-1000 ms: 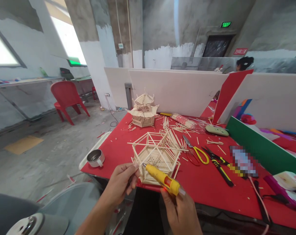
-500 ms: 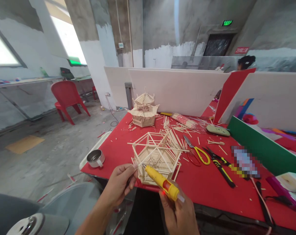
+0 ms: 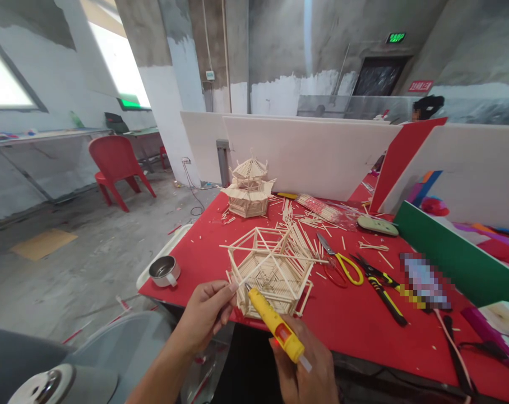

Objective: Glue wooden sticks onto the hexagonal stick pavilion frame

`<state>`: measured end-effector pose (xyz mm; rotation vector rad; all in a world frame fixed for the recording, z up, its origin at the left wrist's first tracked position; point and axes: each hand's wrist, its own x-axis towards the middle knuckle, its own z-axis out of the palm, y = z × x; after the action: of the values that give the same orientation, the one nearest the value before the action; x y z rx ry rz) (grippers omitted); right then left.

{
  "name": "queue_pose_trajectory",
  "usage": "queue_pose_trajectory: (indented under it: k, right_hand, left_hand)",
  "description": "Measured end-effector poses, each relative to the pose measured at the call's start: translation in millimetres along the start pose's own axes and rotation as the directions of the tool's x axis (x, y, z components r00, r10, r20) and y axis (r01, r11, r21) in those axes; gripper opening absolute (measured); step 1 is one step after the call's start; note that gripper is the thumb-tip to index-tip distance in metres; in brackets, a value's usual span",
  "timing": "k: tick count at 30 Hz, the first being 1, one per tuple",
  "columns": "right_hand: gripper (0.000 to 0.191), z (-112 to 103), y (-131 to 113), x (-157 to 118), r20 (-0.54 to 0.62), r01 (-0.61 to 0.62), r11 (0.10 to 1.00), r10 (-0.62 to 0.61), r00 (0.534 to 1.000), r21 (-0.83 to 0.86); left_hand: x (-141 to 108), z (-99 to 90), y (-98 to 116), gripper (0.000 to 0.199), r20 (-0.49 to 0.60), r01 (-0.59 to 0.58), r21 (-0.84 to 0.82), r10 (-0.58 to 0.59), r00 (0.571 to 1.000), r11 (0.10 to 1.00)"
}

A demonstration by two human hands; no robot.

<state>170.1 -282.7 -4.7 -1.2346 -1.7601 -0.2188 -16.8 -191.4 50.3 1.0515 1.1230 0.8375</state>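
My right hand (image 3: 307, 359) is wrapped round a yellow hot glue gun (image 3: 267, 314) with a clear glue stick poking from its back end. Its nozzle points up and left, close to the fingertips of my left hand. My left hand (image 3: 210, 311) is closed in a pinch at the near left end of a thin wooden stick (image 3: 254, 271). That stick runs across the top of a six-sided stick frame (image 3: 299, 286), which stands at the table's front edge. Whether the nozzle touches the wood, I cannot tell.
On the red table (image 3: 347, 320) stand a finished-looking stick pavilion (image 3: 248, 193) and a metal cup (image 3: 165, 271). Loose sticks (image 3: 300, 241), scissors (image 3: 342, 264), pliers (image 3: 380, 292) and a green case (image 3: 377, 225) lie further right. A green board (image 3: 456, 264) edges the right side.
The glue gun has tilted more steeply, its back end swinging down and slightly left with my right hand. My left hand keeps its pinch in nearly the same place.
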Motion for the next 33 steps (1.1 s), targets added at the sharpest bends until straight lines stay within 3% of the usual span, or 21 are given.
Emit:
queue_pose_trajectory:
  k: [4,16,25,33]
  right_hand:
    - [0.028,4,-4,2,-0.076,-0.023,1.0,0.023,0.997,-0.005]
    - [0.028,8,-1,1,-0.086,0.023,0.999,-0.02,0.996,0.033]
    - [0.023,11,0,-3,-0.014,-0.096,0.986,0.099,0.995,0.138]
    - [0.025,12,-1,0,-0.069,-0.005,0.997,0.01,0.998,0.074]
  left_hand:
    - [0,-1.7,-3,0.05,0.003,-0.013,0.017,0.013,1.0,1.0]
    - [0,-5.8,-4,0.049,-0.017,-0.049,0.071,0.051,0.999,0.996]
    - [1,-10.4,-10,0.045,0.008,-0.073,0.085,0.072,0.997,0.994]
    - [1,-11.5,-8,0.046,0.009,-0.101,0.133,0.1,0.995,0.986]
